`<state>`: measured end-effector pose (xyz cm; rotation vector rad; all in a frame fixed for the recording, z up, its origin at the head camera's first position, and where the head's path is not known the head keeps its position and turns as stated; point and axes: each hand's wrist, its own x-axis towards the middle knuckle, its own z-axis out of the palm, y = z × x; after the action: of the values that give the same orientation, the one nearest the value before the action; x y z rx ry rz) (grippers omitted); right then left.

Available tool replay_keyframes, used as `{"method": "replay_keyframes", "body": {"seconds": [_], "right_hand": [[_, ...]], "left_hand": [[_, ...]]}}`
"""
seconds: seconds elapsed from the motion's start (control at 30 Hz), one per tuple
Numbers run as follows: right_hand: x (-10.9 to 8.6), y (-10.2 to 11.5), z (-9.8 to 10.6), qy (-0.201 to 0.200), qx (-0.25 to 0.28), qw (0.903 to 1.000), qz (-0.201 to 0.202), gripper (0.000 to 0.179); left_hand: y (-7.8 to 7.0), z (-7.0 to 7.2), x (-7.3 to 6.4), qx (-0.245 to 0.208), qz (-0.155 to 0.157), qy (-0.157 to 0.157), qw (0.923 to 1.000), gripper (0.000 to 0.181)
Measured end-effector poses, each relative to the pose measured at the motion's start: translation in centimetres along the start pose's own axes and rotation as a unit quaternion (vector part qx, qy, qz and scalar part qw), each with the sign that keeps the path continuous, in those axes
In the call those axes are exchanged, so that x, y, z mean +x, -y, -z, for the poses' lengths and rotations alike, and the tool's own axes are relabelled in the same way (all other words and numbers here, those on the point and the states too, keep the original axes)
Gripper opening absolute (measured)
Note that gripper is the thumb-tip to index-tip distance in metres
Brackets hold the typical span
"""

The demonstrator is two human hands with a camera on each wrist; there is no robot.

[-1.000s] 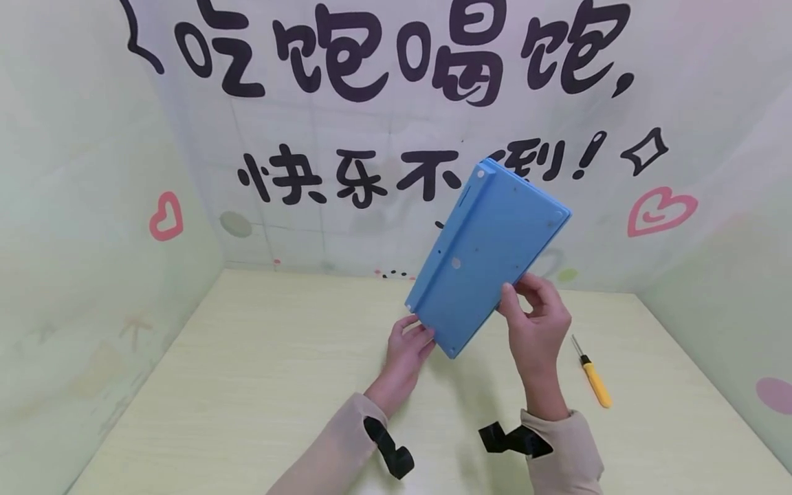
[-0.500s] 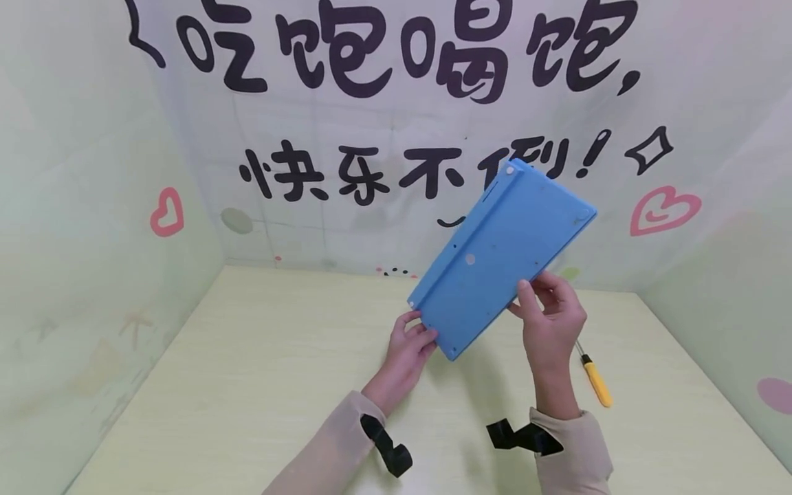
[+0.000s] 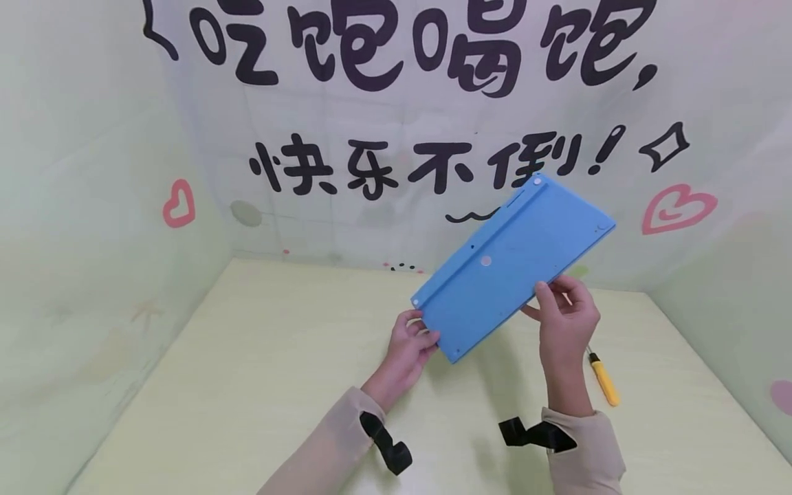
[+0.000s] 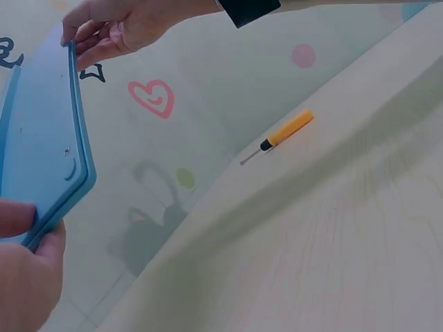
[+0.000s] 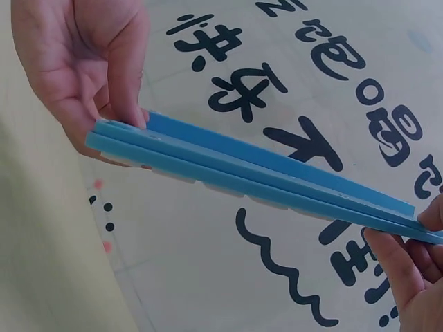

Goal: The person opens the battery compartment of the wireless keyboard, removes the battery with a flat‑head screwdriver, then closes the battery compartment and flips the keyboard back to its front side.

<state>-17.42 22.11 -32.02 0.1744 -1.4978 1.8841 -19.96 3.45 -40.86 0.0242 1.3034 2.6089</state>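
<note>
Fingers (image 3: 575, 289) of the right hand (image 3: 568, 326) are drawn in narrow, pinching the lower long edge of a blue panel (image 3: 512, 271); its thumb (image 3: 544, 297) presses the face I see from the head view. The left hand (image 3: 407, 349) grips the panel's short lower-left end, thumb in front and other fingers behind. Between them they hold it up in the air above the tabletop (image 3: 278, 344), slanted so that its right end is the higher one. Along the upper long edge I make out a raised ridge (image 3: 485, 231) with a white pad (image 3: 537, 181) near its top end, and a pale round spot (image 3: 485, 261) sits mid-face. My right wrist view looks along the edge and shows thin white pieces (image 5: 225, 190) on the other face. To the right, a yellow-handled screwdriver (image 3: 605, 385) lies on the tabletop; from the head its tip is hidden by the wrist, but my left wrist camera catches all of it. A black strap (image 3: 386, 443) crosses the left sleeve (image 3: 324, 447).
</note>
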Motion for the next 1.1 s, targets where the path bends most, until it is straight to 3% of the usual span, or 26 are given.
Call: {"method": "replay_keyframes", "body": {"seconds": [0.2, 0.37, 0.57, 0.77, 0.9, 1.1], "right_hand": [[0.3, 0.3, 0.3, -0.060, 0.022, 0.9958, -0.065, 0.012], [0.3, 0.8, 0.4, -0.076, 0.019, 0.9914, -0.105, 0.012], [0.5, 1.3, 0.7, -0.057, 0.031, 0.9894, -0.130, 0.019], [0.7, 1.5, 1.6, -0.011, 0.026, 0.9891, -0.145, 0.012], [1.1, 1.8, 2.6, 0.034, 0.010, 0.9895, -0.140, 0.011], [2.1, 2.5, 4.1, 0.044, 0.008, 0.9908, -0.128, 0.013]], "left_hand": [[-1.1, -0.4, -0.4, 0.006, -0.027, -0.014, 0.9995, 0.045], [-2.1, -0.7, -1.2, 0.021, -0.049, -0.011, 0.9985, 0.043], [-3.0, -0.7, -1.9, 0.012, -0.064, -0.031, 0.9974, 0.040], [-3.6, -0.5, -2.2, -0.006, -0.053, -0.054, 0.9971, 0.043], [-4.0, -0.5, -2.6, -0.017, -0.049, -0.069, 0.9963, 0.046], [-4.5, -0.4, -3.0, -0.023, -0.048, -0.072, 0.9959, 0.047]]}}
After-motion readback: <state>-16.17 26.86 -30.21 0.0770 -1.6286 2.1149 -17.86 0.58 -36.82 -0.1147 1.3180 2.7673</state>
